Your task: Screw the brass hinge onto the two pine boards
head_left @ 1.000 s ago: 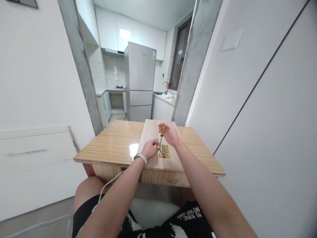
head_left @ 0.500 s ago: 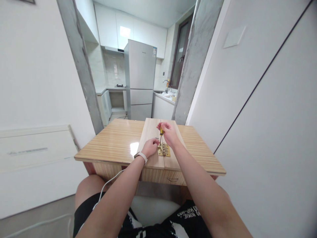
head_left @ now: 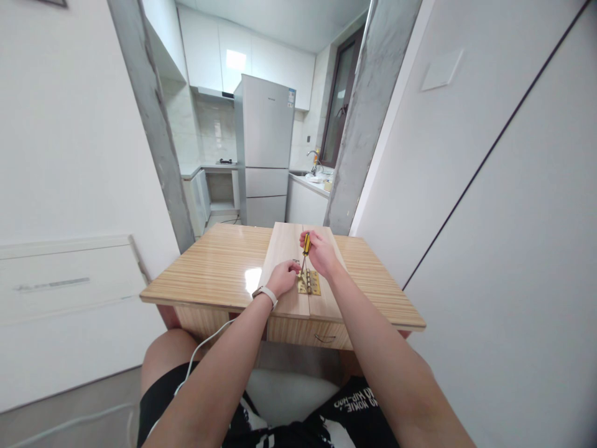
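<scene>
My right hand (head_left: 321, 250) is closed round the yellow-and-black handle of a screwdriver (head_left: 306, 244). Its shaft points down at the far left part of a brass hinge (head_left: 315, 284). The hinge lies opened flat across the seam between two pale wooden boards (head_left: 285, 246), with a leaf on each. Beside the screwdriver's tip, my left hand (head_left: 282, 278) rests on the left board with its fingers bent together at the hinge's edge. Whatever is between those fingertips is too small to make out. Small dark pieces (head_left: 295, 261), probably screws, lie just beyond them.
Under the boards stands a striped wood table (head_left: 224, 264) with a drawer handle (head_left: 325, 338) at its front. A white cable (head_left: 196, 351) runs past my left leg. Farther back are a fridge (head_left: 267, 137) and a sink counter. A white wall panel (head_left: 489, 186) is on the right.
My right hand has shifted slightly right and its grip has turned, so more of the screwdriver's handle shows. My left hand stays at the hinge.
</scene>
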The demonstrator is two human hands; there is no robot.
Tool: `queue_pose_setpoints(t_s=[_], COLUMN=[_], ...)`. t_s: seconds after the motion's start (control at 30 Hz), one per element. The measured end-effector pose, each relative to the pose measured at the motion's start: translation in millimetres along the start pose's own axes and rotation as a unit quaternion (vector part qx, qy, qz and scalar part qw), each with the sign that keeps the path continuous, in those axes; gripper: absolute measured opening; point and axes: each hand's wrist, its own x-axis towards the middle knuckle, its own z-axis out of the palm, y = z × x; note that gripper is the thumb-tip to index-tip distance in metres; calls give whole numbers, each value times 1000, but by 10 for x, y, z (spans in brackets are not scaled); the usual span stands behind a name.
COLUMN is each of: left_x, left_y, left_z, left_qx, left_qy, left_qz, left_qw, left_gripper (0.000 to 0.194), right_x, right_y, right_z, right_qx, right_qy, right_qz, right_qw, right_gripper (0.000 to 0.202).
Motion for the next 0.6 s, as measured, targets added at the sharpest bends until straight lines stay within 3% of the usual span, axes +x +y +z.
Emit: queue_pose_setpoints(t_s=[0.3,0.47,0.6], left_x=[3,-1,-14], left_y=[-2,3,10], left_z=[0,2,-1], left_qx=[8,7,3], left_qy=[2,3,5], left_qz=[17,18,11], left_qw=[1000,1000,1000], left_gripper=[35,35,34], right_x=[-25,-55,-51], right_y=[26,-28,-39], right_z=[110,110,48], right_qx=[-27,-12,-8], right_qy=[44,13,11], right_qz=[-44,-36,-30], right_qw=[998,999,999], right_gripper=[43,32,34])
